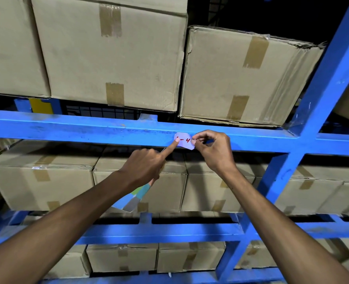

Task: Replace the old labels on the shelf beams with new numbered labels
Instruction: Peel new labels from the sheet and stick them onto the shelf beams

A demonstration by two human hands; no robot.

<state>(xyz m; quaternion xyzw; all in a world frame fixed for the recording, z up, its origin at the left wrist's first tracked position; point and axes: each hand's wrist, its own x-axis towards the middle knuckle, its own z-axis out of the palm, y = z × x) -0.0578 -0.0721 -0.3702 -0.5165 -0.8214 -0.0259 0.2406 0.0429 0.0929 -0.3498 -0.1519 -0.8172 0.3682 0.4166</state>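
Observation:
A pale label (184, 141) with red handwriting ending in "4" lies against the blue shelf beam (87, 130). My left hand (145, 167) presses its index fingertip on the label's left end, while its other fingers hold a sheet of coloured paper labels (132, 198) that hangs below the palm. My right hand (212, 150) pinches the label's right edge between thumb and fingers. The label's right end curls away from the beam.
Large taped cardboard boxes (112, 56) rest above the beam, and smaller boxes (42, 181) fill the shelves below. A blue upright post (304, 130) slants up on the right. A lower blue beam (159, 232) crosses under my forearms.

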